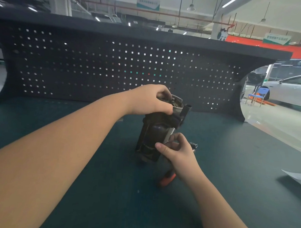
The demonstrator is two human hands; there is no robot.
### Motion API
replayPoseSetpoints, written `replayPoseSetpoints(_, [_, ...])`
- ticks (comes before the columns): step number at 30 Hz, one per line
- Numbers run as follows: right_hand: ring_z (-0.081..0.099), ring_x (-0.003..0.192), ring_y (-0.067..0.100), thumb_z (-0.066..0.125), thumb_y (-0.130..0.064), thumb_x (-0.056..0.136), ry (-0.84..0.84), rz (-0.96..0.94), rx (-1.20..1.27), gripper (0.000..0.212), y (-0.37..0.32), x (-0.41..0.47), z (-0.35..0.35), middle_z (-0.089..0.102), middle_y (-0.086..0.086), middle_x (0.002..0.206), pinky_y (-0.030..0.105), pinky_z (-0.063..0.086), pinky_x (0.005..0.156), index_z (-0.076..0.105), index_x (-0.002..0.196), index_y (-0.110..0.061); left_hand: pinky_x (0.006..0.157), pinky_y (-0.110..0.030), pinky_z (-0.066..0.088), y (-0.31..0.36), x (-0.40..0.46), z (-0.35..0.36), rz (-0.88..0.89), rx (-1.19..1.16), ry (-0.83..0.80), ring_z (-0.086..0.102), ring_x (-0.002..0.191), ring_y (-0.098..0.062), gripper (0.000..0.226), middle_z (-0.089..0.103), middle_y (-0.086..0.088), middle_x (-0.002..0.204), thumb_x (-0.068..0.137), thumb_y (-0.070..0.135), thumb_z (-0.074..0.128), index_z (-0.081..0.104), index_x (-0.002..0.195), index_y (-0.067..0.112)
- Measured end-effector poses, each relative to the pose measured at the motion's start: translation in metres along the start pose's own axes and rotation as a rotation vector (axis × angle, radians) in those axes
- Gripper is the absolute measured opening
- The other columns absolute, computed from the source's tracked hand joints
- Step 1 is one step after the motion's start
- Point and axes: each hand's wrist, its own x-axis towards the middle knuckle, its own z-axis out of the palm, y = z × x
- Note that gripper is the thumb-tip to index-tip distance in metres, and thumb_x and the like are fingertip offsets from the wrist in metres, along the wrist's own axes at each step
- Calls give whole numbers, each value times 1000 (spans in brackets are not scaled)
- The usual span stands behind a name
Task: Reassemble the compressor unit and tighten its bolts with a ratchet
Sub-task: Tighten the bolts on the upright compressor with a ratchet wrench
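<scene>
A dark, cylindrical compressor unit point(154, 131) stands tilted on the green bench mat point(91, 163), its open metal top end facing up and away. My left hand point(148, 100) grips that top end, fingers curled over the rim. My right hand point(177, 152) holds the lower right side of the body, thumb and fingers curled against it. A ratchet lies on the mat under my right hand: its orange-and-black handle point(166, 180) shows below the wrist and its metal head point(193, 145) pokes out to the right. A black tube fitting point(185, 109) sticks out near the top.
A black perforated back panel point(114, 65) rises along the far edge of the bench. A sheet of white paper point(296, 177) lies at the right edge of the mat. Beyond the bench on the right are a white car point(290, 89) and a blue chair point(257, 96).
</scene>
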Motion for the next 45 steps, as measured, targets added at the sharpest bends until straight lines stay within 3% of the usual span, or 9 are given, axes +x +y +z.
replayPoseSetpoints(5, [52, 58, 4, 81, -47, 65, 45, -25, -30, 50, -1, 7, 3, 59, -4, 76, 11, 41, 55, 46, 87, -19, 84, -29, 52, -17, 8, -9, -13, -27, 59, 64, 91, -4, 28, 68, 21, 89, 73, 43, 68, 68, 100, 33])
replayPoseSetpoints(8, [54, 101, 1, 66, -66, 62, 164, -91, -52, 58, -10, 27, -7, 53, 0, 117, 4, 42, 70, 41, 109, -43, 94, -33, 51, -26, 8, -12, -11, -36, 46, 63, 98, -6, 26, 68, 17, 99, 78, 40, 68, 67, 103, 33])
replayPoseSetpoints(11, [37, 135, 11, 65, -56, 62, -12, -206, -9, 86, -21, 52, -11, 36, 2, 146, 26, 40, 103, 21, 136, -49, 93, -30, 51, -27, 7, -8, 0, -110, 54, 64, 99, -4, 37, 68, 20, 102, 70, 43, 65, 63, 106, 35])
replayPoseSetpoints(14, [49, 129, 12, 84, -42, 55, -143, -275, 38, 109, -18, 69, 1, 46, 1, 142, 39, 41, 108, 18, 142, -40, 98, -26, 46, -29, 8, 1, 45, -260, 141, 57, 115, -3, 47, 60, 16, 126, 81, 37, 75, 49, 120, 33])
replayPoseSetpoints(19, [55, 120, 5, 78, -42, 64, -11, -300, 67, 79, -7, 78, 12, 60, -16, 123, 39, 42, 107, 30, 125, -57, 113, -27, 32, -47, -26, 45, 75, -534, 653, 39, 136, -7, 82, 41, 6, 142, 68, 69, 61, 28, 133, 32])
replayPoseSetpoints(25, [56, 116, 2, 77, -51, 59, 61, -325, -8, 71, -14, 76, 18, 53, -5, 130, 25, 46, 95, 31, 112, -66, 93, -3, 37, -84, -53, 132, -136, -434, 448, 46, 121, 8, 112, 44, 15, 138, 50, 38, 92, 13, 129, 51])
replayPoseSetpoints(33, [48, 125, 22, 80, -55, 51, 178, -352, -48, 76, -21, 70, 37, 41, 2, 134, 45, 44, 103, 32, 110, -58, 77, 1, 40, -104, -53, 135, -121, -366, 541, 51, 107, 19, 111, 52, 26, 124, 59, 18, 91, 13, 116, 73])
replayPoseSetpoints(37, [47, 127, 22, 78, -54, 53, 162, -374, -107, 83, -22, 66, 34, 41, 2, 137, 45, 43, 104, 33, 122, -48, 58, 0, 42, -99, -55, 134, -194, -320, 558, 55, 79, 24, 103, 60, 25, 98, 63, 24, 87, 16, 131, 54])
replayPoseSetpoints(45, [9, 135, -18, 68, -56, 60, 164, -478, -222, 51, -19, 53, 36, -4, -13, 157, 17, 27, 106, 45, 102, -71, 62, -5, 44, -88, -69, 143, -214, -255, 604, 58, 81, 10, 100, 59, 21, 99, 61, 28, 87, 18, 130, 49])
